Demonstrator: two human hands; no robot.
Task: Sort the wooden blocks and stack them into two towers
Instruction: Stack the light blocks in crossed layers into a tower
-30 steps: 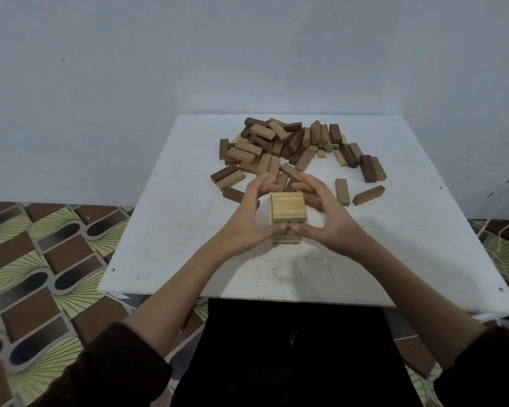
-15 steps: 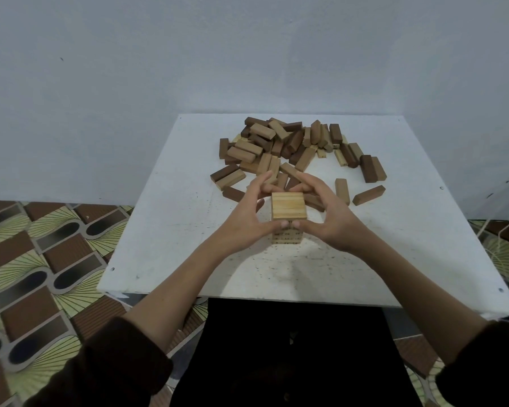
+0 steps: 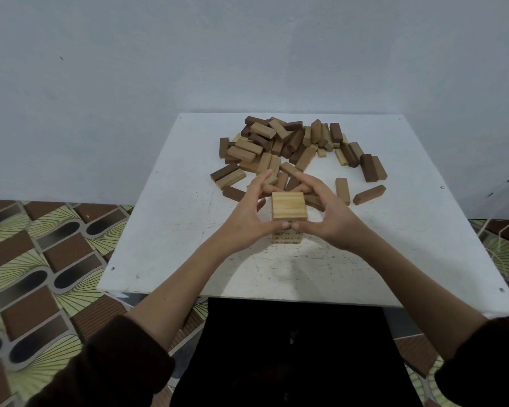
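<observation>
Wooden blocks (image 3: pixel 259 151) are mostly left mixed behind the light tower (image 3: pixel 288 205), which is only begun and is clasped by the left grip (image 3: pixel 244 221) and the right grip (image 3: pixel 332 221); no dark tower is seen.

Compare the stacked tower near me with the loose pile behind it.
The tower is squared in layers; the pile lies jumbled. The tower shows only light wood; the pile mixes light and dark. Both are wooden blocks on the white table.
</observation>
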